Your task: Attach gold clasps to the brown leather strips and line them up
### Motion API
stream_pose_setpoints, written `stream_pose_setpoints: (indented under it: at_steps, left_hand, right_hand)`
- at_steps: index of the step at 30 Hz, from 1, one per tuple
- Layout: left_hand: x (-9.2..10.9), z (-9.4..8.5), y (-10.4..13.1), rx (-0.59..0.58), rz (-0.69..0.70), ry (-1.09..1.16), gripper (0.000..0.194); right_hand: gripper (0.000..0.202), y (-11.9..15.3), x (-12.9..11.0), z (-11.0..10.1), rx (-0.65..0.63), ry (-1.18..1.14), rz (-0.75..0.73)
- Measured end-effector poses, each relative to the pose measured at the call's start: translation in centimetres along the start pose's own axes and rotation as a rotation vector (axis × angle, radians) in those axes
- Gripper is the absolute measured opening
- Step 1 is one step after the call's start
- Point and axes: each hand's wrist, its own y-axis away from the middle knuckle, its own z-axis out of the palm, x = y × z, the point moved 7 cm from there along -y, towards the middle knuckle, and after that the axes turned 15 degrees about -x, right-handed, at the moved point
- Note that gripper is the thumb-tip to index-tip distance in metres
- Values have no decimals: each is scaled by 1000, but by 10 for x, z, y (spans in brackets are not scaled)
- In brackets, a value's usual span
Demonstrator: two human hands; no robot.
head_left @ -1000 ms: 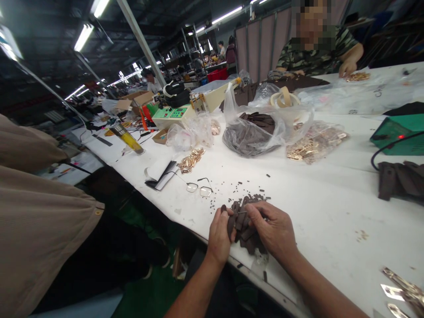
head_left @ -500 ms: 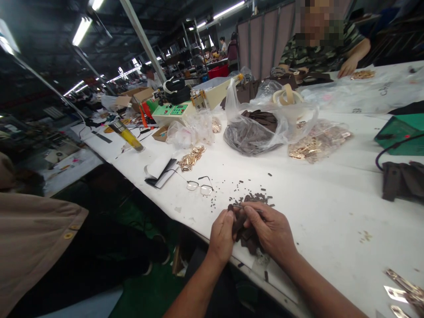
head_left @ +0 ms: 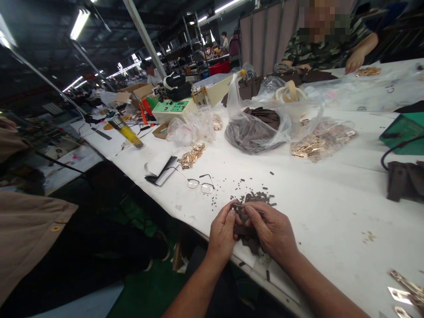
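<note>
Lower centre: left hand (head_left: pixel 221 232) pinches a brown strip (head_left: pixel 244 217); right hand (head_left: pixel 273 227), pinching a thin rod (head_left: pixel 239 205), has moved closer, apparently engaging the strip.

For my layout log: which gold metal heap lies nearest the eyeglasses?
The heap beside the black-and-white folded item; the other gold heaps lie farther from the eyeglasses.

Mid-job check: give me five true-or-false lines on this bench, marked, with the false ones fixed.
1. The left hand holds a dark-brown, flat, strap-like piece. True.
2. The right hand is empty. False: it holds a thin, greyish, rod-like tool.
3. The dark-rimmed, clear-lensed eyeglasses lie on the white tabletop. True.
4. The yellow-and-clear cylinder is right of the eyeglasses in the picture. False: it is left of them.
5. Shiny gold-coloured pieces lie piled beyond the eyeglasses. True.
</note>
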Motion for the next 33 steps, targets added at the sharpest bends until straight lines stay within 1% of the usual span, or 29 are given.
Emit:
stream_pose_setpoints:
  at_steps: [12, 17, 22, 27, 29, 33]
  left_hand:
    - [0, 0, 0, 23, 9, 33, 44]
    - [1, 1, 0, 22, 5, 10, 48]
    - [0, -1, 3, 61, -26, -92, 52]
    - [5, -1, 6, 54, -17, -82, 60]
    - [11, -3, 8, 40, 1, -109, 54]
    - [24, -13, 14, 35, 45, -237, 32]
  right_hand:
    - [22, 2, -1, 2, 4, 49, -31]
    - [23, 2, 0, 2, 11, 57, -46]
    - [25, 0, -2, 7, -40, 74, -135]
    - [27, -2, 1, 12, -84, 37, -85]
    - [27, -2, 1, 13, -97, 15, -72]
    - [27, -1, -1, 10, -83, -17, -50]
